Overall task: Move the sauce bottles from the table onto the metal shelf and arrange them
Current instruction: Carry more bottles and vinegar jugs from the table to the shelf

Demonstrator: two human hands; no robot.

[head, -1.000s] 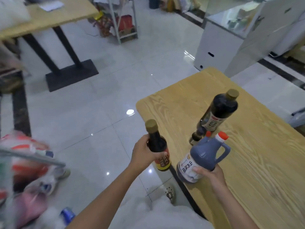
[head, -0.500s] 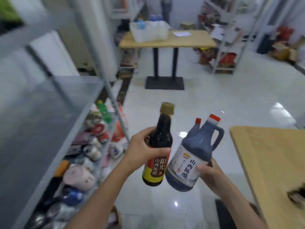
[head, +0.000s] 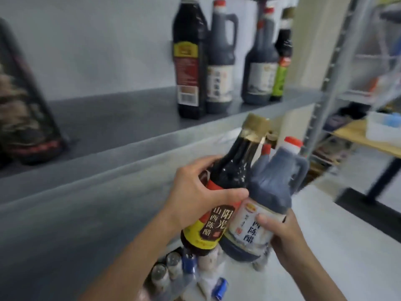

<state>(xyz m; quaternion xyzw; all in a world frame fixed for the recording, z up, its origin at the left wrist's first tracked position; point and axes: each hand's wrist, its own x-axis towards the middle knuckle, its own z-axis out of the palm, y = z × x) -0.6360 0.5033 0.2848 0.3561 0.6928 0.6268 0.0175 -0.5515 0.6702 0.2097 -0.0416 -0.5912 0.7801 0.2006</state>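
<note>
Our left hand [head: 193, 192] is gripping the gold-capped vinegar bottle [head: 234, 168], our right hand [head: 286, 237] the handled vinegar jug [head: 271, 187], the two touching just below the metal shelf [head: 108, 118]. Lifting both together, we are risking clipping its edge or toppling the standing bottles [head: 188, 61].

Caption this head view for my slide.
Left hand holds tall bottle, right hand handled jug, before the metal shelf.

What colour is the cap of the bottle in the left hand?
Gold cap, best in the head view.
</note>
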